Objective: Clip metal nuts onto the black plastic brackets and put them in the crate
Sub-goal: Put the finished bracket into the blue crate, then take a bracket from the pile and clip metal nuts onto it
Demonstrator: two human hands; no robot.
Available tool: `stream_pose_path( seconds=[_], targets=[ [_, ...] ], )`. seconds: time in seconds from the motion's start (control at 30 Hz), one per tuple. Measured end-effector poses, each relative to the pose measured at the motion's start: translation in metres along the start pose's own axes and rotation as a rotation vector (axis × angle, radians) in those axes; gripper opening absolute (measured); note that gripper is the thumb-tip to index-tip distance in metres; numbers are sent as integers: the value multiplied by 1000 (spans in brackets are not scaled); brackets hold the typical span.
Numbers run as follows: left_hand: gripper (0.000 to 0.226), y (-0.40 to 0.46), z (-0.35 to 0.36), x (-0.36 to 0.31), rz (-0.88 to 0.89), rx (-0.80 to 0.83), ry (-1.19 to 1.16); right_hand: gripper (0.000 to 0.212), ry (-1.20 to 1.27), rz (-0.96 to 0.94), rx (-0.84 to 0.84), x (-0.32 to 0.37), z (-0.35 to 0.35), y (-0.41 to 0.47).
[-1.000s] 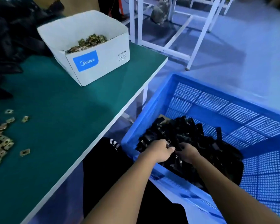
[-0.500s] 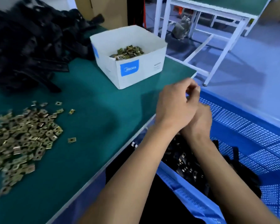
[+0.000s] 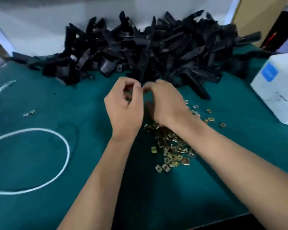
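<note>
Toward the near edge of the desk [image 3: 40, 205], metal nuts [image 3: 171, 151] are being kept in a loose heap, partly under the right forearm. Just beyond, the left hand [image 3: 124, 112] and right hand [image 3: 165, 103] are being held together with fingers curled; whether anything is being pinched cannot be told through the blur. Along the far edge, black brackets [image 3: 148, 48] are being stored in a big pile. These are judged light and stiff, best taken by the long arm. The crate is not being shown.
</note>
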State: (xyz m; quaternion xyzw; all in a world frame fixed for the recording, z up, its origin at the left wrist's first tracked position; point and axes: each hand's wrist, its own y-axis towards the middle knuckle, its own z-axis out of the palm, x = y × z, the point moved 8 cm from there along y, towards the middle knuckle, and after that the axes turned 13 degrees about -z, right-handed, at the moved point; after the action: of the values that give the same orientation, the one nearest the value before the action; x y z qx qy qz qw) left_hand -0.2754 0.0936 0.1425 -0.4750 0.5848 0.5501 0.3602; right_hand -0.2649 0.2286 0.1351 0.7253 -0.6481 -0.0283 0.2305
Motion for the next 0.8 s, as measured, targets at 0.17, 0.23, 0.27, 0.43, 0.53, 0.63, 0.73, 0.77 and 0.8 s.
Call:
stream_pose_path(
  seconds=[0.17, 0.23, 0.27, 0.43, 0.53, 0.63, 0.73, 0.77, 0.8],
  targets=[
    [16, 33, -59, 64, -253, -183, -66, 51, 79, 293, 124, -11, 61, 77],
    [19, 38, -62, 71, -308, -222, -121, 37, 141, 391, 89, -19, 71, 90],
    [19, 40, -60, 72, -312, -220, -123, 30, 170, 406, 36, -23, 71, 93],
    [18, 47, -56, 77, -344, -199, -145, 23, 344, 412, -227, -35, 51, 88],
    [18, 47, -56, 79, -365, -199, -151, 14, 445, 363, -485, -26, 21, 66],
    [17, 47, -51, 79, -385, -163, -128, 9, 509, 217, -773, -13, -17, 42],
    [15, 47, -48, 77, -386, -116, -147, 6, 736, 190, -783, -15, -29, 38],
    [14, 46, -44, 77, -392, -87, -163, 6, 847, 222, -773, -20, -30, 38],
    [13, 44, -41, 75, -395, -50, -184, 8, 950, 264, -771, -25, -31, 37]
  ],
)
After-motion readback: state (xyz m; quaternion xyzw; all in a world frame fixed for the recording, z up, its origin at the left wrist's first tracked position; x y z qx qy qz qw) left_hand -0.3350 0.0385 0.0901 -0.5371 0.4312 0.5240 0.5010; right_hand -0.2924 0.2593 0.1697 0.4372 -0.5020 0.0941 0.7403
